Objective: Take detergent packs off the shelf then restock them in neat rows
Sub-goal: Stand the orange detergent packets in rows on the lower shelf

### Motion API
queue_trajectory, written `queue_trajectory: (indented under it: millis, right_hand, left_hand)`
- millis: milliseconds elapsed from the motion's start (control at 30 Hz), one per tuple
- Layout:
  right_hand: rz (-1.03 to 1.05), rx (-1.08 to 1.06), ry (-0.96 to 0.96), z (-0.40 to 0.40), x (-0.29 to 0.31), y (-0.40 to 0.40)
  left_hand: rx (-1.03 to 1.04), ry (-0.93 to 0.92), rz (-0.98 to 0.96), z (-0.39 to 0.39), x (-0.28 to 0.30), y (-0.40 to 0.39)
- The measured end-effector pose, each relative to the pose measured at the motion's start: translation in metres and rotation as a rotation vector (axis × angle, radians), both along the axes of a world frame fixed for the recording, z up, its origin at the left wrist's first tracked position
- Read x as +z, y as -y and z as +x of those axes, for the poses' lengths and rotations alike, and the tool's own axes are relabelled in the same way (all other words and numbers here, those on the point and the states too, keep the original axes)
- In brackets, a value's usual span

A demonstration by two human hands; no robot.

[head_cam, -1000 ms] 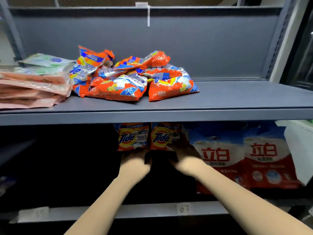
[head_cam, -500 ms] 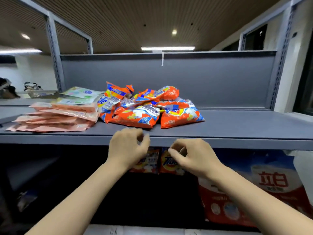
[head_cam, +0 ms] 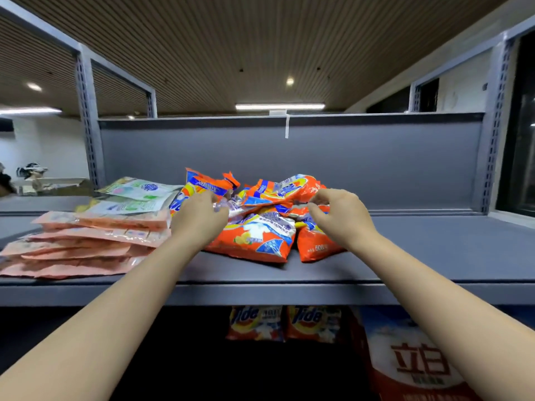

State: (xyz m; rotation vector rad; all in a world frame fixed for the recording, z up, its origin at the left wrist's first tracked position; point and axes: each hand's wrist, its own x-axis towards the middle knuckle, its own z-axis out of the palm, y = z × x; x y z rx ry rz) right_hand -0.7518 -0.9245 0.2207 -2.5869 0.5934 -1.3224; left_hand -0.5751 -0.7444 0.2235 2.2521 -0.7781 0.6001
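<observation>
**Two hands at a wobbly heap of soap bags**

The big grey shelf (head_cam: 405, 250) is the thing to go by; everything here sits on it, under it or above it. On the shelf, near its middle, lies the heap of orange soap bags (head_cam: 254, 215); the bags lie on top of each other, all crooked, not in rows. Just left of the heap, also on the shelf, is a flat stack of pink packs (head_cam: 86, 244) with pale green packs (head_cam: 136, 195) on top; the heap looks like it touches them. Under the shelf stand two small orange bags (head_cam: 283, 324) side by side, and a big red and white bag (head_cam: 417, 360) to their right.

The left hand (head_cam: 199, 218) is over the left side of the heap, fingers bent down onto a shiny bag; I cannot tell if it has hold of it yet. The right hand (head_cam: 340, 215) is at the right side of the heap, fingers curled at the edge of a top bag; it looks like a pinch, but I cannot be sure.

What could go wrong, I think: the bags are slippery and piled loose; pulling one from the top could drag the others along; the front bag (head_cam: 252, 241) and the bag beside it (head_cam: 317, 244) lie toward the shelf's front edge and could slide off; a push to the left could knock the green packs crooked; a pinch on just a thin corner could slip.
</observation>
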Motion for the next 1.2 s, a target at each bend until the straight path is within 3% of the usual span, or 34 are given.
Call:
queue_trajectory:
  millis: [100,300,400,533,633,900,1033,1133,1200]
  right_hand:
    - [-0.078,-0.099,-0.048,0.022,0.013,0.007]
    - [-0.174,-0.215,-0.395,0.056,0.029,0.03]
    - [-0.149,-0.218,-0.296,0.065,0.021,0.036]
    - [-0.303,-0.29,-0.157,0.071,0.021,0.03]
    - [-0.354,-0.285,-0.119,0.069,0.022,0.024]
    - [-0.721,-0.198,0.173,0.04,0.014,-0.026]
    - [-0.637,0.01,-0.001,0.036,0.001,-0.055]
    - [-0.302,0.252,-0.157,0.034,-0.003,-0.059]
    - [-0.15,0.257,-0.12,0.034,-0.004,-0.056]
  left_hand:
    - [0.08,0.007,0.12,0.027,0.007,0.0]
    - [0.152,-0.11,0.262,0.061,-0.003,0.009]
    - [0.218,-0.048,0.254,0.066,-0.008,0.014]
    - [0.25,0.033,0.194,0.063,-0.009,0.015]
    - [0.206,0.095,0.109,0.057,-0.008,0.014]
    - [-0.013,0.187,-0.085,0.027,-0.005,0.016]
    - [-0.117,0.23,-0.08,0.014,-0.003,0.022]
    - [-0.194,0.251,0.044,-0.002,-0.009,0.013]
    - [-0.291,0.262,0.111,-0.003,-0.016,0.005]
